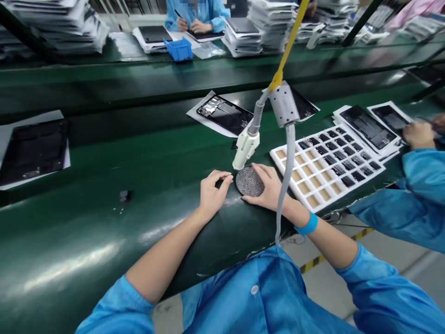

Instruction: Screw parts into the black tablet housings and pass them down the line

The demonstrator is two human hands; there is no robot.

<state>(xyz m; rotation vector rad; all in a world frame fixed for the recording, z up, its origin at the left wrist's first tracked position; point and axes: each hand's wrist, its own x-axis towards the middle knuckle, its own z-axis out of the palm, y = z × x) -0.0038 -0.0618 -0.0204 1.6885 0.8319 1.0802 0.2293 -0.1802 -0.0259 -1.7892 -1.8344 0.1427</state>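
A round black-rimmed dish (249,181) with a grey, bumpy surface sits on the green bench. My right hand (269,188), with a blue band on its wrist, grips the dish's right side between thumb and fingers. Just left of the dish is my left hand (214,194), its thumb and index fingertips pinched together; whatever is between them is too small to make out. Over the dish's far edge hangs a cream nozzle (246,148) on a grey hose. To the right lies a white foam tray (309,202) with small dark parts in many of its compartments.
Dark tablet-like panels lie at the left (34,150), beyond the nozzle (225,113) and at the right (370,125). A grey box (284,104) hangs from a yellow cord. A co-worker's hand (419,134) is at right. A small black part (124,196) lies left.
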